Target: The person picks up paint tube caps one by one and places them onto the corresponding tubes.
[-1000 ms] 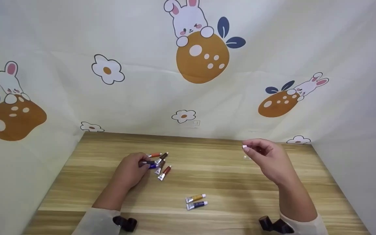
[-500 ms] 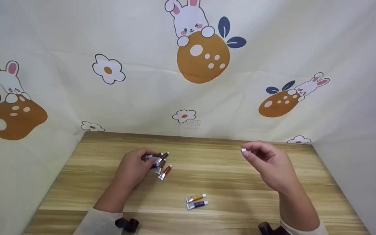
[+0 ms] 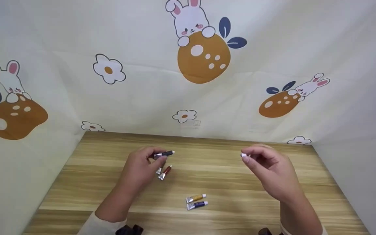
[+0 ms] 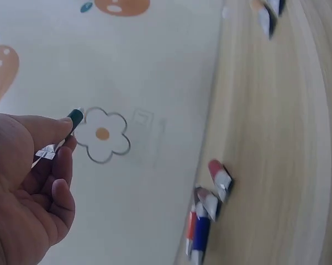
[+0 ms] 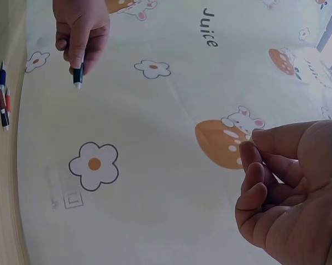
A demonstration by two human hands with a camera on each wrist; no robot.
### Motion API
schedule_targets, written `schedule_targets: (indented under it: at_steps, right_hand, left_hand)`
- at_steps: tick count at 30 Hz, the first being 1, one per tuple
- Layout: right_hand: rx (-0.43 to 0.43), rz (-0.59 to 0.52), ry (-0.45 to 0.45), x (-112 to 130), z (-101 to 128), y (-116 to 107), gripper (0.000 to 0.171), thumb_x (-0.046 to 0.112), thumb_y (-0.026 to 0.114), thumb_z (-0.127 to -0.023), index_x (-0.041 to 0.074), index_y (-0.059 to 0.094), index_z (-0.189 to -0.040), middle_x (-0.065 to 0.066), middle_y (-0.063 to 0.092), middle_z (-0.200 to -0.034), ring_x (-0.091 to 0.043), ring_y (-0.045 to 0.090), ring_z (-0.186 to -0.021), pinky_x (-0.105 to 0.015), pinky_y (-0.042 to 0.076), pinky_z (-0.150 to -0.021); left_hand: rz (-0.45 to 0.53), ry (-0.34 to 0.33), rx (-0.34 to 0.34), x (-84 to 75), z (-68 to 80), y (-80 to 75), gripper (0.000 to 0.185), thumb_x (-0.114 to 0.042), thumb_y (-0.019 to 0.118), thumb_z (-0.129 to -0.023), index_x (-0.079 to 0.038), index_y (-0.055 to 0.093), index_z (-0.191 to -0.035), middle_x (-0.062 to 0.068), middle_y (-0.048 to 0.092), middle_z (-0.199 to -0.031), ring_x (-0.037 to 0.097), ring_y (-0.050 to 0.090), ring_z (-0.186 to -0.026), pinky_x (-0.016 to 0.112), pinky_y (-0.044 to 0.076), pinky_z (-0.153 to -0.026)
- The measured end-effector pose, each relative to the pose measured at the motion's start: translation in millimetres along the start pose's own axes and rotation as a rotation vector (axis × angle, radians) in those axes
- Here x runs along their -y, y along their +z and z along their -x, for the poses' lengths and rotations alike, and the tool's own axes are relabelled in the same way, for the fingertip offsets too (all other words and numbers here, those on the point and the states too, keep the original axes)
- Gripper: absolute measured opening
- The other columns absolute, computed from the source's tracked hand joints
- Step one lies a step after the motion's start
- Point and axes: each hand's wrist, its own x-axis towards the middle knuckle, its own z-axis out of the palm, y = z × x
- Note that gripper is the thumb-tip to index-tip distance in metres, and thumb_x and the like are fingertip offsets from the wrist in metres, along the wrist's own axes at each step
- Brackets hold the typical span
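In the head view my left hand [image 3: 142,164] is raised, thumb and fingers pinching a small dark green paint tube [image 3: 165,153] near the back of the table. The tube's white cap points right. My right hand [image 3: 273,169] is across from it at the right, pinching a small white piece [image 3: 243,155], like a tube cap, between thumb and forefinger. In the right wrist view the fingers of that hand [image 5: 287,187] mostly hide the piece. Below my left hand lie a red paint tube [image 3: 165,172] and a brown one [image 3: 159,169].
An ochre tube [image 3: 195,198] and a dark blue tube [image 3: 197,205] lie side by side toward the front. The left wrist view shows a blue tube [image 4: 200,229] and an orange tube [image 4: 190,229] on the wooden table [image 4: 276,165]. Printed cloth [image 3: 142,98] hangs around the table.
My left hand lifts the dark green tube up and right from the group of tubes. The right hand sinks slightly, still pinching the white piece.
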Motion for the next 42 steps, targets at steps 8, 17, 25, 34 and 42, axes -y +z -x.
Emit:
schedule_targets:
  at_steps: [8, 17, 25, 34, 42]
  right_hand:
    - [0.012, -0.05, -0.084, 7.8, 8.4, 1.3, 0.022, -0.011, 0.074, -0.093, 0.001, 0.078, -0.11, -0.002, 0.073, -0.096, -0.011, 0.061, -0.077, -0.023, 0.052, -0.064]
    - [0.029, -0.166, -0.174, 10.0, 12.6, 6.3, 0.026, -0.019, 0.07, -0.091, -0.003, 0.077, -0.109, -0.003, 0.075, -0.101, -0.009, 0.063, -0.081, -0.021, 0.052, -0.066]
    - [0.035, -0.141, -0.156, 17.1, 17.5, 7.4, 0.026, -0.02, 0.072, -0.088, -0.001, 0.077, -0.106, -0.004, 0.075, -0.099, -0.009, 0.064, -0.084, -0.021, 0.054, -0.068]
    - [0.075, -0.162, -0.264, 20.4, 21.3, 13.1, 0.03, -0.023, 0.073, -0.085, -0.002, 0.077, -0.105, -0.005, 0.076, -0.103, -0.012, 0.065, -0.091, -0.021, 0.054, -0.071]
    - [0.068, 0.036, -0.235, 21.4, 26.5, 20.9, 0.032, -0.013, 0.082, -0.083, 0.013, 0.082, -0.102, 0.0, 0.076, -0.099, -0.009, 0.062, -0.079, -0.025, 0.046, -0.058]
  left_hand:
    - [0.135, 0.08, 0.027, -24.4, 15.6, -1.2, 0.017, -0.016, 0.085, -0.093, -0.025, 0.081, -0.107, -0.005, 0.076, -0.093, 0.015, 0.068, -0.072, 0.022, 0.054, -0.058]
    - [0.09, 0.185, 0.007, -47.1, 33.5, -2.7, 0.016, -0.022, 0.087, -0.091, -0.032, 0.081, -0.103, -0.012, 0.074, -0.092, 0.01, 0.062, -0.077, 0.022, 0.055, -0.065]
    - [0.084, 0.307, -0.028, -60.7, 48.0, -2.2, 0.015, -0.022, 0.088, -0.09, -0.03, 0.082, -0.102, -0.02, 0.072, -0.091, 0.006, 0.06, -0.075, 0.023, 0.053, -0.065]
    - [0.087, 0.442, -0.047, -71.7, 66.5, -1.4, 0.018, -0.027, 0.087, -0.092, -0.038, 0.079, -0.104, -0.03, 0.073, -0.101, -0.002, 0.067, -0.089, 0.022, 0.054, -0.073]
    - [0.116, 0.501, -0.038, -75.2, 72.7, 0.1, 0.016, -0.027, 0.086, -0.092, -0.035, 0.08, -0.105, -0.027, 0.075, -0.105, -0.002, 0.069, -0.09, 0.023, 0.057, -0.074]
